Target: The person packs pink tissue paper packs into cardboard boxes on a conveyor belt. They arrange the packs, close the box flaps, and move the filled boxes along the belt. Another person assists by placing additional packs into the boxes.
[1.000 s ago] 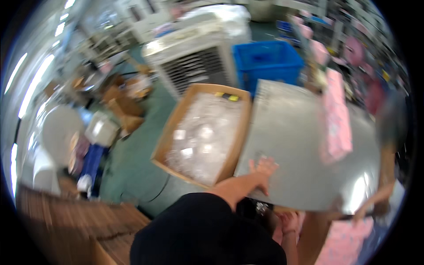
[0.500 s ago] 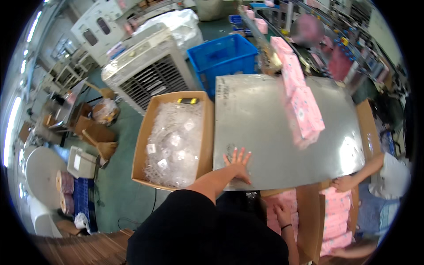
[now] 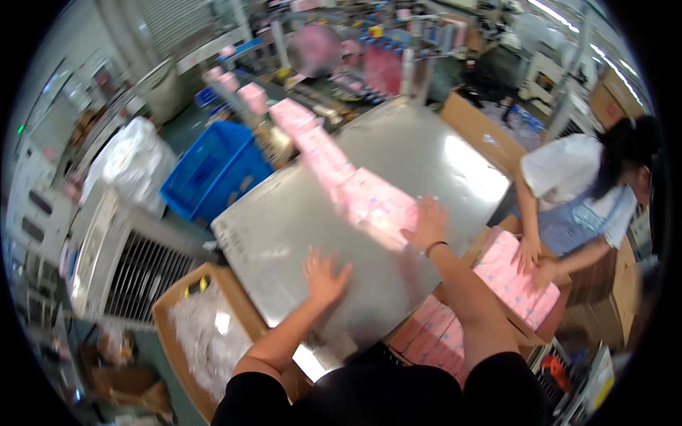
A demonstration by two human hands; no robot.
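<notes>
A row of pink soft packs runs in from the far side of the metal table (image 3: 273, 252). My right hand (image 3: 429, 223), wearing a dark wristband, has its fingers stretched out against the near end of the nearest pink pack (image 3: 380, 201). Behind that one lies another pink pack (image 3: 325, 155) in the same line. Over the table's near left part is my left hand (image 3: 325, 280), fingers apart and holding nothing; whether it touches the metal is unclear. More pink packs (image 3: 435, 332) lie in a carton below my right forearm.
At the right, a co-worker's hands (image 3: 533, 259) press on pink packs (image 3: 506, 273) in another carton. A blue crate (image 3: 206, 174) stands beyond the table's left edge. Nearer is a carton of clear plastic pieces (image 3: 213, 334), beside a grey louvred unit (image 3: 145, 263).
My view has swung to the right. My right hand has left the packs in the carton and come up to the row's end. My left hand is still open at the table's near side.
</notes>
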